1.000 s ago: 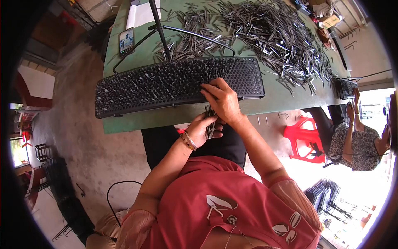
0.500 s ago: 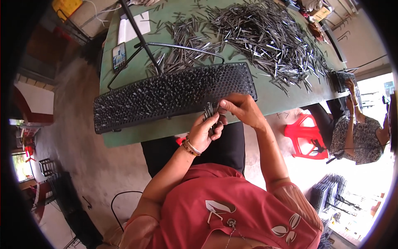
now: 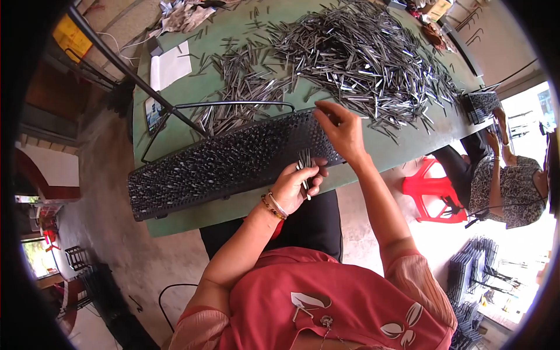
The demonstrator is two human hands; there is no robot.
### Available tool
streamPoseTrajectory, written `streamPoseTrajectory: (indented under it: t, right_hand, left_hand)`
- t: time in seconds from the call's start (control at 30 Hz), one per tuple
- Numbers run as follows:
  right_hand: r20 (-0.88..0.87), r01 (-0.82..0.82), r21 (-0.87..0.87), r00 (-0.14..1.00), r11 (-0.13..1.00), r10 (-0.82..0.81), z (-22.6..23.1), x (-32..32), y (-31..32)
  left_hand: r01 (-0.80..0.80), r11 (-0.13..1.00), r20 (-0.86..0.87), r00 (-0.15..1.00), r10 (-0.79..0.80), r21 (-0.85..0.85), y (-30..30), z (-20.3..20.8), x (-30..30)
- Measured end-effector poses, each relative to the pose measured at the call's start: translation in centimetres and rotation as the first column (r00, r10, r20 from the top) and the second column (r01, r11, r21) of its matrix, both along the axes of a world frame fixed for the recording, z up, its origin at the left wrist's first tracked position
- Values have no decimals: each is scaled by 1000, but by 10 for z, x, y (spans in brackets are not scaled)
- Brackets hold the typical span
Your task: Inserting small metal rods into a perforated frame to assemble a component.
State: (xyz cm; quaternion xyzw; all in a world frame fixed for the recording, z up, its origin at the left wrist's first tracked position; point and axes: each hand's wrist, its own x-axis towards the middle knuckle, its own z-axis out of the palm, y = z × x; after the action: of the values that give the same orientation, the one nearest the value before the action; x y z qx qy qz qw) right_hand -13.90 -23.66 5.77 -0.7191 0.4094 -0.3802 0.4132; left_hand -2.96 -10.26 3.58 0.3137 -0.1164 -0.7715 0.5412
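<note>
My left hand (image 3: 291, 188) is closed around a small bundle of thin dark metal strips (image 3: 305, 158), which stick up past the thumb. It is at the near edge of a long black perforated rack (image 3: 300, 133). Many upright strips fill the rack's holes on the left and middle; bare holes show toward its right end. My right hand (image 3: 343, 133) is over that right end, thumb and forefinger bent together near the far edge. Whatever is between those fingertips is too small to make out.
A large heap of loose metal strips (image 3: 373, 64) covers the green table (image 3: 402, 149), with a smaller pile (image 3: 242, 87) behind the rack. A black metal frame (image 3: 140, 81) rises behind it. White paper (image 3: 171, 67) and a phone (image 3: 153, 114) lie left. Another person sits right, near a red stool (image 3: 429, 189).
My right hand has moved from beside the bundle out to the right end of the rack. My left hand keeps the strips. The view has shifted a little.
</note>
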Motion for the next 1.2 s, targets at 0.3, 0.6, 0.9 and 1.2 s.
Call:
streamPoseTrajectory:
  t: [0.3,0.6,0.9,1.2]
  right_hand:
    - [-54,-84,-477,996,875,66,-38,16,-19]
    - [-40,-193,-144,981,971,189,-14,1,-3]
    - [123,-421,420,904,804,409,-2,-22,5]
    - [-22,-90,101,995,991,93,11,-20,-29]
  left_hand:
    - [-5,998,-40,999,8,62,-4,1,3]
    - [19,997,-131,991,-9,73,-7,-2,7]
    - [-52,999,1,999,52,-1,-10,-4,-2]
    - [-3,999,77,997,1,35,-16,-4,-2]
